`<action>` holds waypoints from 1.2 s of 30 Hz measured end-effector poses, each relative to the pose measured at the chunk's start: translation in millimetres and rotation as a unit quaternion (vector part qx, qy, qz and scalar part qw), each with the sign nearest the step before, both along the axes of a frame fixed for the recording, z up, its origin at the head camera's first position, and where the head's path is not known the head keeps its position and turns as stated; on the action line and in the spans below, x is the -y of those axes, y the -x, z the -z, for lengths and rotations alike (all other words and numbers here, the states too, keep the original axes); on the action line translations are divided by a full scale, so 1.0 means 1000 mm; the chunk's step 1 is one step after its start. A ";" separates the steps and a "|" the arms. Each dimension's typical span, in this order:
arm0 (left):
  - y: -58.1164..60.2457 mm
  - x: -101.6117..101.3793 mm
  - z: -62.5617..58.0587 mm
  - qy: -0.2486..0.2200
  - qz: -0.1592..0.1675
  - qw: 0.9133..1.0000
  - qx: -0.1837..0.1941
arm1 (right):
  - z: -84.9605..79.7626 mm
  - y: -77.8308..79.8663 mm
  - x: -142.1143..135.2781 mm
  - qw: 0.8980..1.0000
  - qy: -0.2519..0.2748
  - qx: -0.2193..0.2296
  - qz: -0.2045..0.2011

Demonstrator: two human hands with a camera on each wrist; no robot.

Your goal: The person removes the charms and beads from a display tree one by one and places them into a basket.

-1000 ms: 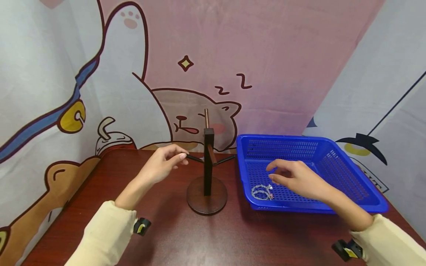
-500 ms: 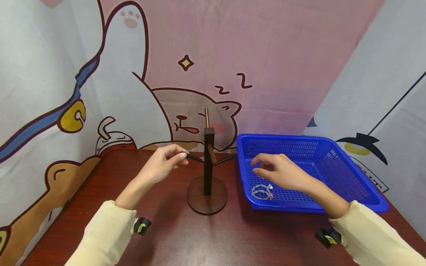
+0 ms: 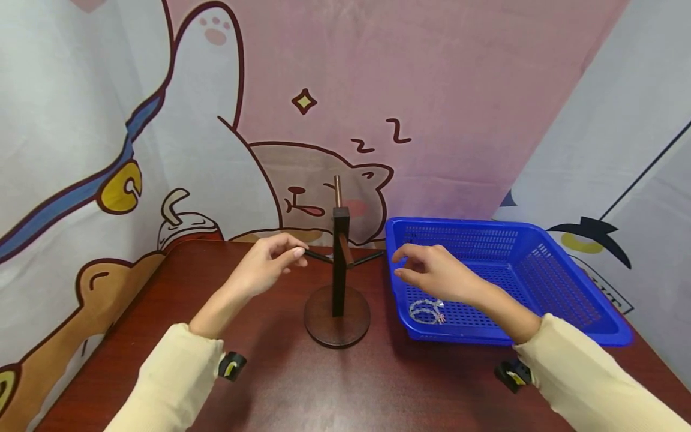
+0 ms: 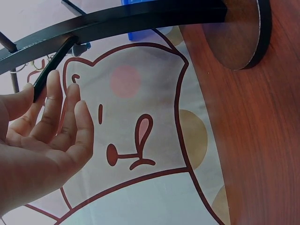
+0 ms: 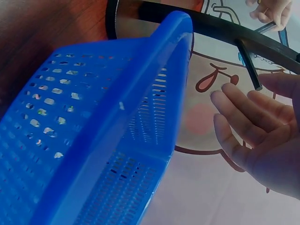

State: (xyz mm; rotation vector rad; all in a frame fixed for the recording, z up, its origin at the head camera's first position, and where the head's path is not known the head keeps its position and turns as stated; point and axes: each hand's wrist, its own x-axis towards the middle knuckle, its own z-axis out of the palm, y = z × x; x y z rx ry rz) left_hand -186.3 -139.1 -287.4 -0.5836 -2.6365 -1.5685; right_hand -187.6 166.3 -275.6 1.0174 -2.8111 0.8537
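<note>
A dark wooden jewelry stand (image 3: 338,264) with a round base and side pegs stands upright mid-table. Thumb and index finger of my left hand (image 3: 270,262) pinch the tip of its left black peg (image 4: 54,65). My right hand (image 3: 439,273) hovers over the left side of the blue basket (image 3: 572,336), fingers loosely curved around nothing. In the right wrist view its thumb and fingertips are close to the end of the right peg (image 5: 250,65). Clear beaded bracelets (image 3: 425,312) lie in the basket's front left corner. A small pale bit (image 4: 82,48) shows beside the left peg's root.
The basket's left wall stands right beside the stand. A copper-coloured rod (image 3: 338,191) and a brown peg (image 3: 346,250) also stick out of the post. Behind the reddish wooden table (image 3: 270,378) hangs a cartoon-printed cloth (image 3: 459,108).
My right hand has moved left across the basket, from above its middle to its left rim near the stand. The left hand keeps its pinch on the peg.
</note>
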 end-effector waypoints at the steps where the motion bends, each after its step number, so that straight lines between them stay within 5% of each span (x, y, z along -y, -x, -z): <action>1: 0.000 0.000 0.000 0.000 0.000 1.000 0.000 | 0.000 0.001 0.001 1.000 0.000 -0.001 0.002; 36: -0.001 0.001 0.000 0.002 -0.001 1.000 -0.003 | 0.003 0.022 0.026 1.000 0.001 -0.030 0.007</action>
